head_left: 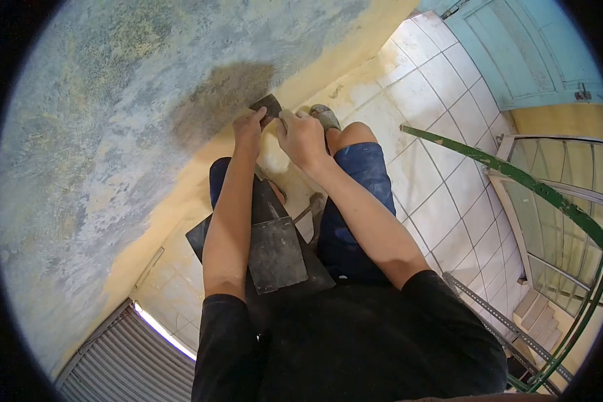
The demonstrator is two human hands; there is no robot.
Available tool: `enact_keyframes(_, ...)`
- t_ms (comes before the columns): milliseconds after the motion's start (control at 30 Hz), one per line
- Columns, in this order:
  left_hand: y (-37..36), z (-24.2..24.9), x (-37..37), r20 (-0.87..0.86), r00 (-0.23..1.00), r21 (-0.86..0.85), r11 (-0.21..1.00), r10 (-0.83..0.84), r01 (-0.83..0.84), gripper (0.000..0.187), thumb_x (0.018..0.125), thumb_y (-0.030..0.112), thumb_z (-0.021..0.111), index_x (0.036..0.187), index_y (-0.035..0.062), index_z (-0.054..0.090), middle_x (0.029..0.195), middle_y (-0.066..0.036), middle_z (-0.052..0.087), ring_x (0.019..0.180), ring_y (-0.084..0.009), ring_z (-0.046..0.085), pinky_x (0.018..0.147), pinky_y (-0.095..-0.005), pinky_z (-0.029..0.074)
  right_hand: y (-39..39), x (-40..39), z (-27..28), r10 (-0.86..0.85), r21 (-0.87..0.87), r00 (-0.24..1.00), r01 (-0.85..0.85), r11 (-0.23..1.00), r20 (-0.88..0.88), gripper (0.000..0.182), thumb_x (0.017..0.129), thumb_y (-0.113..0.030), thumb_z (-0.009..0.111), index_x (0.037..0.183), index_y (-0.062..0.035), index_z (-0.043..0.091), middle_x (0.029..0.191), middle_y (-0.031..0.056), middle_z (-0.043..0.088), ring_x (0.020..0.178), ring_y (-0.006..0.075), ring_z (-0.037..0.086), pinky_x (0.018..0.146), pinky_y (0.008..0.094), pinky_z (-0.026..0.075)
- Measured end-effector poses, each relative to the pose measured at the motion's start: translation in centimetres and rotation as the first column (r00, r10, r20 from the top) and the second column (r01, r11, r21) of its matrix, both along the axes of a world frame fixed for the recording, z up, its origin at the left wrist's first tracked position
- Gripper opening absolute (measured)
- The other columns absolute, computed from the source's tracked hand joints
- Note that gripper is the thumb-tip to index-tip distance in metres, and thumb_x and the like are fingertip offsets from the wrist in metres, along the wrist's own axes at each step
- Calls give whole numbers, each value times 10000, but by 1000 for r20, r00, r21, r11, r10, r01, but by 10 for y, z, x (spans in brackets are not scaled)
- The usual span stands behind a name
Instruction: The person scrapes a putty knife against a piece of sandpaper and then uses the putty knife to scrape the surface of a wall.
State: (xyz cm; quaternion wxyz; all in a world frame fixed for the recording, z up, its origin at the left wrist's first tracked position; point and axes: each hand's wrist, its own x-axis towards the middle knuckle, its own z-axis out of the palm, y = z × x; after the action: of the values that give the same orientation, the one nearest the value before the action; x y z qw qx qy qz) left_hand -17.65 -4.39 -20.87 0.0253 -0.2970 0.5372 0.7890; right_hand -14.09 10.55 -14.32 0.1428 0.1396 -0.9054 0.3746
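My left hand (249,126) is closed on a small dark square sheet that looks like sandpaper (268,105), its thumb lying on the face. Close by on the right, my right hand (301,137) has its fingers curled in, pinching at the sheet's right edge. Both hands are low beside the wall (120,120), whose blue-grey paint is patchy. A brown, damp-looking patch (224,100) lies just beyond the sheet. Larger dark sheets (278,258) rest across my lap, partly hidden under my left forearm.
White floor tiles (442,154) run to a light blue door (516,53). To the right, a green metal bar (496,163) curves near a glass-paned frame (563,194). Slotted metal rails (502,321) stand at lower right. A grey roller shutter (127,358) is at lower left.
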Motion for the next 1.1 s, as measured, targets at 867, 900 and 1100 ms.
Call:
enact_keyframes(867, -6, 3, 3, 52, 998, -11, 1000, 26, -26, 168, 883, 16, 736, 792, -38, 605, 862, -96, 606, 728, -202, 654, 694, -302, 625, -3, 9, 6, -7, 2, 996, 7, 1000, 91, 158, 910, -171, 662, 975, -29, 680, 803, 267, 660, 696, 452, 652, 626, 506, 533)
enact_keyframes(900, -6, 6, 8, 36, 998, 1, 999, 51, -52, 171, 884, 21, 737, 795, -43, 606, 858, -96, 609, 726, -203, 654, 689, -307, 625, -3, 12, 10, 15, -5, 996, -15, 1000, 85, 162, 911, -174, 660, 977, -28, 681, 798, 269, 661, 699, 453, 654, 629, 507, 534)
enact_keyframes(1100, -15, -7, 7, -5, 999, 26, 999, 33, -33, 171, 876, 44, 753, 805, -42, 623, 847, -113, 641, 729, -218, 664, 686, -319, 617, -11, 10, 3, -53, 4, 994, 53, 999, 96, 161, 915, -177, 656, 967, -27, 682, 752, 258, 653, 685, 445, 653, 629, 507, 533)
